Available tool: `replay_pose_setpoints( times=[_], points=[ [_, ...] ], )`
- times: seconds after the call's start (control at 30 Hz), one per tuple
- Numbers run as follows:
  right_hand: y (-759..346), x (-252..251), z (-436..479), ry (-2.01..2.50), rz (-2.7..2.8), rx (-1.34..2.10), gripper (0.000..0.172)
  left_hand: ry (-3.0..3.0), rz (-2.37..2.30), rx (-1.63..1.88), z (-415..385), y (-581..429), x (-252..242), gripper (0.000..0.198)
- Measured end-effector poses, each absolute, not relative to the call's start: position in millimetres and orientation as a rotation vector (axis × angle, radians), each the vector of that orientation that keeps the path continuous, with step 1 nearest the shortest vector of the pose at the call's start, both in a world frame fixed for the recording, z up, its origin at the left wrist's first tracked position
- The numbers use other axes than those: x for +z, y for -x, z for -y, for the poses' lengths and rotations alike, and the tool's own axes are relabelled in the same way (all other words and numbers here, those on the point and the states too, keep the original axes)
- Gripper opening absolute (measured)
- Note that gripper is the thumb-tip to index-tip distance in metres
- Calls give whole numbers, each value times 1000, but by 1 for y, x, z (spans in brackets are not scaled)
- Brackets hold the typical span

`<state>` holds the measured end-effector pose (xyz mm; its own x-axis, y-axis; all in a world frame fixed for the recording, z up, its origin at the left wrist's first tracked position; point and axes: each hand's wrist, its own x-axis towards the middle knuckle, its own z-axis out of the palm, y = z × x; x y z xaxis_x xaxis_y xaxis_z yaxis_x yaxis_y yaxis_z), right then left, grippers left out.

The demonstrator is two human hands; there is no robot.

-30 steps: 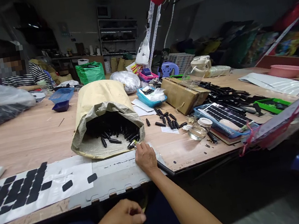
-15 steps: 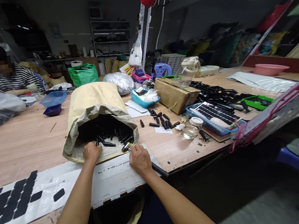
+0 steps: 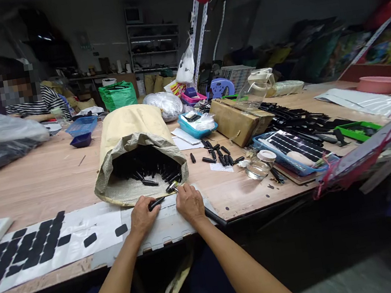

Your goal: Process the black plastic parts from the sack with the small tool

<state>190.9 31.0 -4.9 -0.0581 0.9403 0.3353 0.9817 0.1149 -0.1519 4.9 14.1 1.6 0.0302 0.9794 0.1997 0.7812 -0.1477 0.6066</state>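
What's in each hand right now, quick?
Left hand: closed, holding a black piece.
Right hand: closed, holding a hammer.

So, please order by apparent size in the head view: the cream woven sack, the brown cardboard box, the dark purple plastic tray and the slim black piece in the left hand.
1. Cream woven sack
2. Brown cardboard box
3. Dark purple plastic tray
4. Slim black piece in the left hand, partly hidden
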Motion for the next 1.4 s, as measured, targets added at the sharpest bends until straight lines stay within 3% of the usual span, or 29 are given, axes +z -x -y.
replay_pose_setpoints(
  times=[0.4, 0.73, 0.97, 1.17, 1.4],
  points=[
    [-188, 10, -22, 1769, 1913, 166, 27, -1867, -1781, 900, -19, -3, 0, 12],
    [-165, 10, -10, 1601, 2027, 19, 29, -1840, -1760, 923, -19, -3, -3, 12],
    [-161, 13, -9, 1602, 1981, 94, 29, -1805, -1763, 920, -19, -4, -4, 10],
    [-150, 17, -4, 1574, 2089, 158, 27, -1665, -1802, 994, -20, -4, -8, 53],
    [-171, 15, -22, 1661, 1967, 81, 27, -1701, -1787, 995, -19, -4, -7, 48]
  ],
)
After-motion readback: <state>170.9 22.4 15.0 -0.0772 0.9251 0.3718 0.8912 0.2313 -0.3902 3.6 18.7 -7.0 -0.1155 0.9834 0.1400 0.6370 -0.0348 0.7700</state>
